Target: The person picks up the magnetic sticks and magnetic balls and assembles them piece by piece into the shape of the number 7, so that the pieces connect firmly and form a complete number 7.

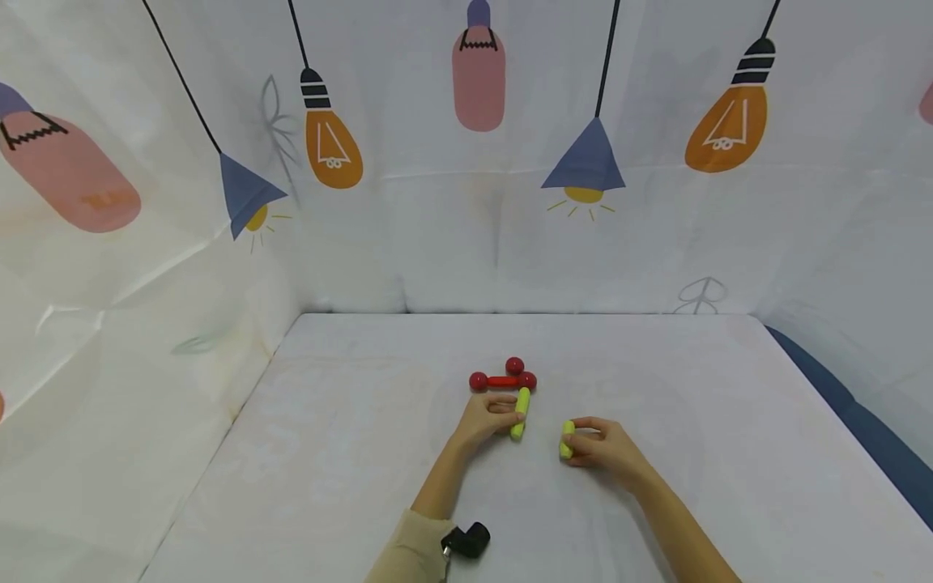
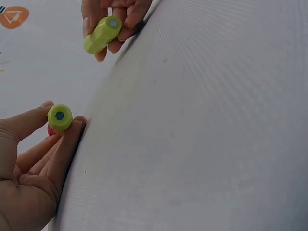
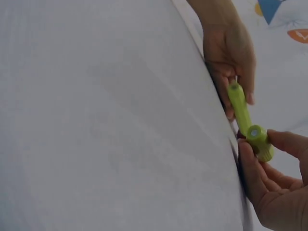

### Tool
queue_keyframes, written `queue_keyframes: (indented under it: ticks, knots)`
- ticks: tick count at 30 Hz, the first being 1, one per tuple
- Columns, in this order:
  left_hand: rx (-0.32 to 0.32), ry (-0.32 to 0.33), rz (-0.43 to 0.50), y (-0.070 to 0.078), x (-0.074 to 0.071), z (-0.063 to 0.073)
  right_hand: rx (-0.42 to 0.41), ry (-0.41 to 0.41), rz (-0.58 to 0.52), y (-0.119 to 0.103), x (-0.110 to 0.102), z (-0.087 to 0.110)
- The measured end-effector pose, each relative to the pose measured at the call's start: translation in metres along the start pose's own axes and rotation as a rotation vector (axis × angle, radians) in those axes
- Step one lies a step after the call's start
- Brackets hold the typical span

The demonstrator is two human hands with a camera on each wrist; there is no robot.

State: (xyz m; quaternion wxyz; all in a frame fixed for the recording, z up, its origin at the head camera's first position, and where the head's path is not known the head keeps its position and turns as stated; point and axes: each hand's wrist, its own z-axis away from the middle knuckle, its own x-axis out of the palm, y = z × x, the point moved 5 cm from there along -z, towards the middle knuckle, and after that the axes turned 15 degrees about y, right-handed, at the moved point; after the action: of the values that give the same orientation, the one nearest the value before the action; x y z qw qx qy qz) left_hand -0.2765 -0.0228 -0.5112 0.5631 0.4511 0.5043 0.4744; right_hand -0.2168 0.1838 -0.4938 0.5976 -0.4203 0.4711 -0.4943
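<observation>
My left hand [image 1: 487,416] pinches a yellow-green faceted magnetic rod [image 1: 521,414] between thumb and fingers. The rod's far end lies close by a red ball [image 1: 527,380]. Over to the right, my right hand [image 1: 607,447] grips a second yellow-green rod [image 1: 567,440], held apart from the first. Round grey inserts show at the rod ends; one is on the rod [image 2: 102,34] in the right hand, seen in the left wrist view. Just beyond the left hand, a red rod [image 1: 503,381] joins that ball to another red ball [image 1: 478,381].
A third red ball [image 1: 514,366] sits behind the red rod's right end. The white table [image 1: 350,453] meets a hanging sheet [image 1: 437,243] printed with lamps and bulbs. Dark blue fabric [image 1: 860,413] shows past the right edge. A black device [image 1: 470,540] is strapped at the left sleeve.
</observation>
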Motion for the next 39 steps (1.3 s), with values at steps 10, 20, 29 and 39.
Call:
queue_keyframes:
  ticks: [10, 20, 29, 39]
  knots:
    - [0.022, -0.012, 0.007, 0.0, -0.001, -0.006, 0.03, -0.046, -0.023, -0.001, 0.041, 0.005]
    - [0.017, 0.0, 0.018, 0.001, 0.0, -0.005, 0.067, -0.045, -0.121, 0.001, 0.065, 0.007]
    - [0.041, 0.01, 0.007, 0.002, 0.0, -0.003, 0.096, 0.005, -0.168, 0.001, 0.08, 0.006]
    - [0.057, 0.019, 0.026, 0.003, 0.0, 0.001, 0.117, 0.045, -0.186, -0.002, 0.083, 0.007]
